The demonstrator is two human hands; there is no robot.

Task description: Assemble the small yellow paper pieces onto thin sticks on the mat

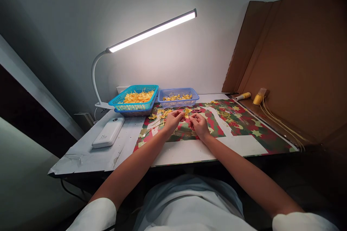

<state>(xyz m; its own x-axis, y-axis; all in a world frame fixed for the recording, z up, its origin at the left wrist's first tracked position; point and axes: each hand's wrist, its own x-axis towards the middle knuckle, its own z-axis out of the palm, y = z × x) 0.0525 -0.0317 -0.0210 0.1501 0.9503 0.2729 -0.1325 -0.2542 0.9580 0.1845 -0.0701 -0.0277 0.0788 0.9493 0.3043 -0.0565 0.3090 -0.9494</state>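
Note:
My left hand (174, 120) is closed in a pinch on a small shiny gold piece (187, 112), which shows just beyond the fingertips. Close beside it, my right hand (200, 125) is also pinched shut; whatever lies between its fingertips is too small to make out. Both hands are over a red and green patterned sheet (217, 128). Loose gold pieces (164, 113) lie to the left of my left hand. Behind the hands, a dark red tool (196, 110) lies on the sheet, its kind unclear.
A turquoise basket (115, 103) of yellow-gold pieces and a blue basket (177, 103) of gold pieces stand at the back. A white power bank (108, 132) lies left. A lit lamp (153, 32) arches overhead. Cardboard (292, 61) walls the right side, near a yellow-white tube (243, 96).

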